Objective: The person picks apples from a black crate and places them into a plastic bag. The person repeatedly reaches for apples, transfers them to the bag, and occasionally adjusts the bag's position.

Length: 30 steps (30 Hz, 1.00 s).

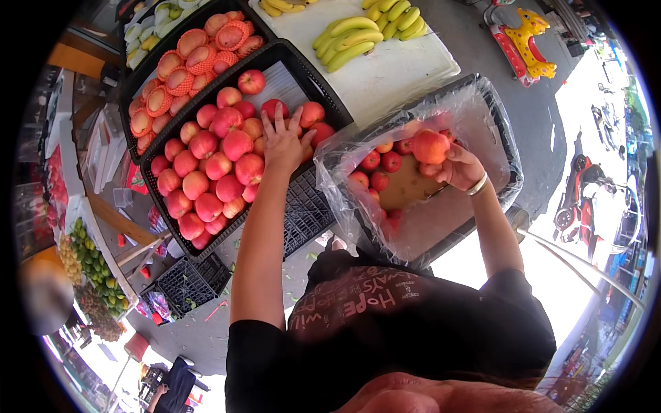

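Observation:
My left hand (283, 142) rests with its fingers spread over the red apples at the right end of a black crate (214, 253). A loose pile of apples (205, 144) fills most of that crate; pale ridged lining (283, 85) shows at its far end. My right hand (461, 169) holds a red-orange apple (430, 146) above a bin lined with clear plastic (488, 111). Another apple lies just below my fingers; whether I also grip it, I cannot tell. Several apples (391, 161) lie along the bin's left side, beside a bare brown cardboard bottom (408, 183).
Behind is a crate of fruit in orange foam nets (178, 82). Bananas (348, 41) lie on a white board (413, 64) at the back. Black plastic crates (307, 206) stand below the apples. A yellow ride-on toy (529, 44) stands far right; a person (175, 384) is at lower left.

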### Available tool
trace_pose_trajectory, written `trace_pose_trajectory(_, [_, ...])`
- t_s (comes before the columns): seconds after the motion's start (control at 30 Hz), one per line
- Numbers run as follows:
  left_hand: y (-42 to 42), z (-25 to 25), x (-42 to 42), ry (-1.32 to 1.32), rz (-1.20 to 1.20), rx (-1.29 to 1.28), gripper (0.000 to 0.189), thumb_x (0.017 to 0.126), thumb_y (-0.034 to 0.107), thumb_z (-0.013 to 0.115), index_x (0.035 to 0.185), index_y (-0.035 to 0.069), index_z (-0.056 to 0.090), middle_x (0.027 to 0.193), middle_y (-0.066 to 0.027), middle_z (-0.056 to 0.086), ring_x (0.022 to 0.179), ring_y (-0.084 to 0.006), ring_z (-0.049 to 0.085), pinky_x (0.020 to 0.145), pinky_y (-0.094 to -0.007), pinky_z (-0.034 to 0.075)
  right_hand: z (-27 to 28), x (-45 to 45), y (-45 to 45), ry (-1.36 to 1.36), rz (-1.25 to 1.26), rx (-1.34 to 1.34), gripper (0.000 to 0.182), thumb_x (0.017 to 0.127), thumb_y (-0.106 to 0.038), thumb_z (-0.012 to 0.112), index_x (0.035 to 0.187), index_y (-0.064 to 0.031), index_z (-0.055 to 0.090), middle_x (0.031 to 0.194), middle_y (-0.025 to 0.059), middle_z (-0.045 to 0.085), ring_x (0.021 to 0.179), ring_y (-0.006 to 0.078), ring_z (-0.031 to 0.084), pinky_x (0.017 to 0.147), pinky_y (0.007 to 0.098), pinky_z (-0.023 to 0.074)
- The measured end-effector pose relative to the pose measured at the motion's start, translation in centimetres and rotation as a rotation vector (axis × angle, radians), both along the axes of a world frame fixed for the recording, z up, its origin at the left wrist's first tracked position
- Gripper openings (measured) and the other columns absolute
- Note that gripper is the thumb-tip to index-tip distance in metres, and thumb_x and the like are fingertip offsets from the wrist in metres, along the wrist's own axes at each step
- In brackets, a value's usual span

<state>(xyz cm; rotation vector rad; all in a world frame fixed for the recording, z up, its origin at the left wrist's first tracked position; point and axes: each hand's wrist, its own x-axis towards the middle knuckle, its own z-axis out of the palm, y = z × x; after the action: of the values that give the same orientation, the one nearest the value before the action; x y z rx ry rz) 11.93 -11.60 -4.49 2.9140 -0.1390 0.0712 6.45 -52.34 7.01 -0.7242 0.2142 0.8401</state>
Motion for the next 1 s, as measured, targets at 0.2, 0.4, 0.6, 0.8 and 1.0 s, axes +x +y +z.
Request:
trace_pose_trajectory(0.2, [0.0,1.2,-0.2,0.051,0.013,0.005,0.069,0.09,0.058,0.058,0.15,0.032,0.036,0.16,-0.0144,0.019,0.145,-0.0506,0.01,0.119,-0.0561,0.02,1.9,14.3,16.6,-0.416,0.052,-0.178,0.058,0.092,-0.024,0.065,0.143,-0.0073,0.042,0.132,0.0108,0.055,0.116,0.0249,0.059,0.098,0.0379,0.051])
trace_pose_trajectory(0.4, [-0.5,1.2,0.2,0.07,-0.014,0.012,0.07,0.09,0.06,0.055,0.151,0.031,0.035,0.16,-0.0181,0.018,0.145,-0.0522,0.008,0.119,-0.058,0.015,-7.8,22.2,26.1,-1.422,0.548,-1.122,0.063,0.075,-0.01,0.075,0.134,-0.0151,0.054,0.135,0.0128,0.053,0.12,0.0325,0.056,0.102,0.0372,0.0468])
trace_pose_trajectory(0.6, [-0.3,0.9,-0.1,0.055,0.016,-0.046,0.071,0.087,0.059,0.06,0.149,0.032,0.039,0.161,-0.0157,0.017,0.147,-0.0488,0.006,0.117,-0.0598,0.02,-10.8,21.8,29.5,-1.555,0.862,-1.293,0.068,0.077,-0.007,0.072,0.14,-0.0123,0.049,0.142,0.015,0.05,0.127,0.0311,0.052,0.105,0.039,0.0447])
trace_pose_trajectory(0.8, [-0.5,2.3,0.1,0.101,0.016,-0.028,0.07,0.089,0.059,0.059,0.149,0.03,0.039,0.159,-0.0178,0.021,0.145,-0.0502,0.011,0.118,-0.0587,0.016,-9.8,22.5,28.9,-1.255,0.735,-1.092,0.057,0.082,0.0,0.055,0.138,-0.0029,0.048,0.132,0.0172,0.06,0.125,0.0304,0.056,0.103,0.0362,0.0459])
trace_pose_trajectory(1.0, [-0.9,2.4,1.2,0.047,-0.005,-0.021,0.067,0.087,0.057,0.062,0.145,0.028,0.044,0.153,-0.0163,0.03,0.143,-0.0498,0.015,0.118,-0.0582,0.019,-9.1,22.4,29.7,-1.162,0.808,-1.282,0.043,0.085,-0.013,0.057,0.127,-0.0031,0.059,0.127,0.0223,0.061,0.119,0.0334,0.059,0.101,0.0391,0.0464])
